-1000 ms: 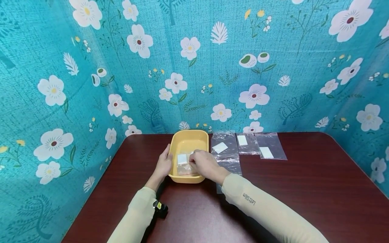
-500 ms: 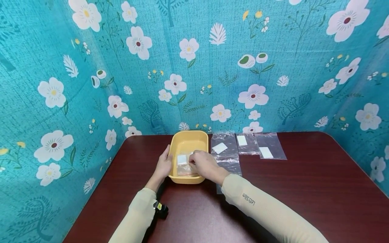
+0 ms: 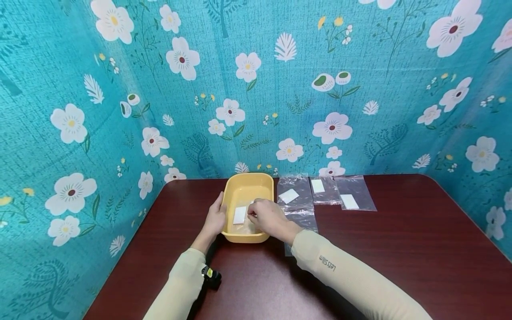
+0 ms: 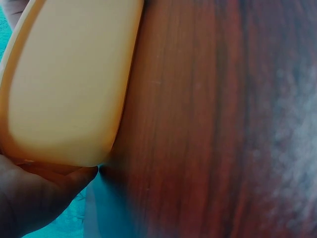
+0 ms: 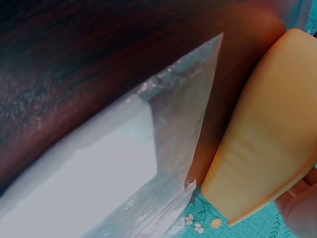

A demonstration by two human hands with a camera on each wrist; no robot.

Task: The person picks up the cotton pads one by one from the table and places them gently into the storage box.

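Observation:
A yellow plastic basin [image 3: 249,183] stands on the table, its left rim gripped by my left hand [image 3: 217,218]. In the left wrist view this hand's thumb [image 4: 81,178] lies along the basin's end. My right hand [image 3: 267,214] reaches over the right rim, its fingers curled and pinching at the edge of a clear plastic bag [image 3: 247,229] in the basin. The fingertips are mostly hidden. Just left of these fingers lies a white rectangular piece [image 3: 240,215] with the bag. The right wrist view catches part of the right hand [image 5: 299,213] beyond the basin's rim.
Clear bags with white rectangles, such as the nearest bag [image 3: 298,180], a middle bag [image 3: 330,195] and the outer bag [image 3: 366,191], lie right of the basin. More clear plastic [image 3: 304,218] lies under the right forearm. A flowered blue curtain [image 3: 304,98] borders the dark red table [image 3: 416,235].
The white piece in the basin has shifted towards the near side and shows larger. The bag's red seal line no longer shows. Both hands stay almost where they were.

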